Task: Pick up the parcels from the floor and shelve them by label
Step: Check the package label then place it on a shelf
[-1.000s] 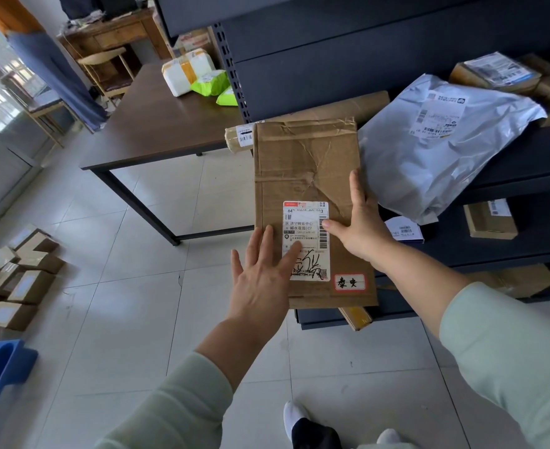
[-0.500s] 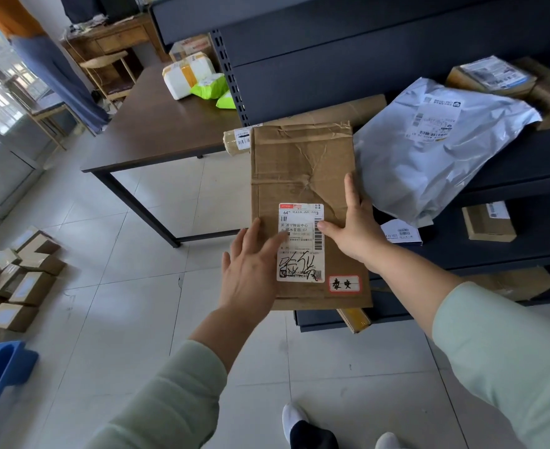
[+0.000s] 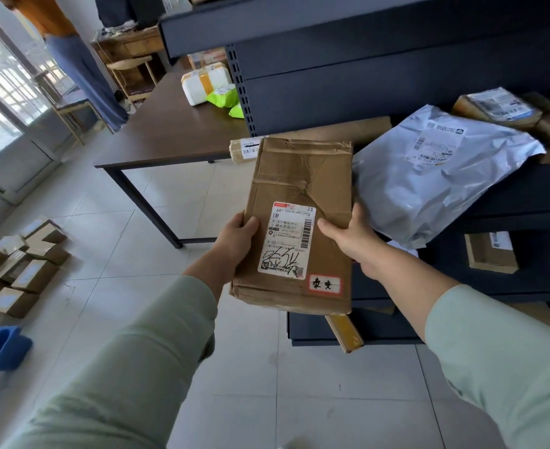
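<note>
Both hands, left [image 3: 234, 241] and right [image 3: 353, 238], are clamping the box [image 3: 296, 222] by its long sides, its long axis pointing away toward the shelf [image 3: 510, 218] just beyond.

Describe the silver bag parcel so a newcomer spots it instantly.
Find the dark metal shelving on the right. On its middle shelf, right of the held brown box, lies the silver bag. It alone is shiny crinkled plastic; its neighbours are brown cardboard.
</note>
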